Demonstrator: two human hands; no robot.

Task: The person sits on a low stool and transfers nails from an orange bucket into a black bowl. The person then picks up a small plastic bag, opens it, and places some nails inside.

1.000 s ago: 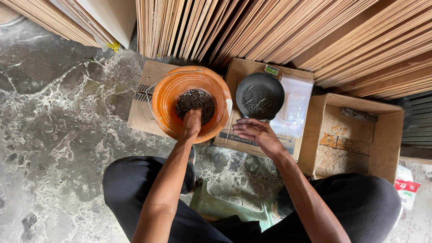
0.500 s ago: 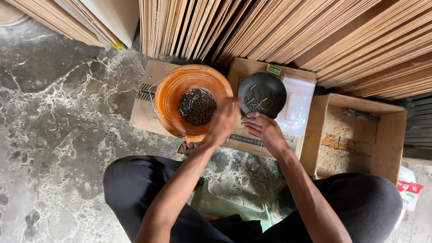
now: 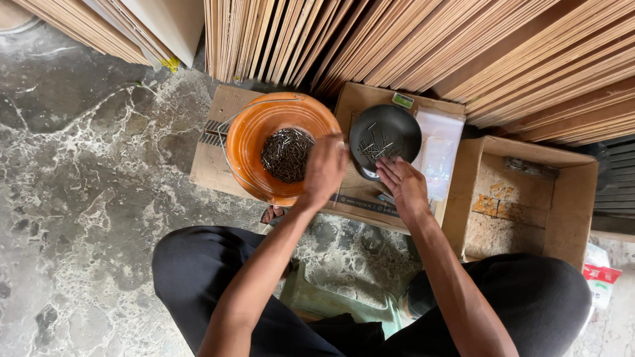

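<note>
Seen from above, seated on a low green plastic stool [image 3: 331, 301], knees in black trousers spread to either side. Left hand [image 3: 324, 168] held over the near right rim of a round orange plastic bowl [image 3: 254, 142], fingers curled loosely inward, back of the hand upward; whether anything is pinched inside cannot be told, the palm being hidden. In the bowl's bottom, a dark heap of small metal nails [image 3: 286, 154]. Right hand [image 3: 403, 185] lying flat, fingers stretched and slightly apart, gripping nothing, fingertips just at the near rim of a shallow round black dish [image 3: 403, 129] with a few loose nails scattered inside. Bowl and dish side by side, both resting on flattened brown cardboard [image 3: 360, 195] laid over a mottled grey marble floor [image 3: 86, 198]. Beside the dish, a clear plastic bag [image 3: 440, 149]. To the right, an open brown cardboard box [image 3: 529, 198] with a stained bottom. Behind everything, rows of thin plywood sheets [image 3: 397, 39] stood on edge, closing off the far side.
</note>
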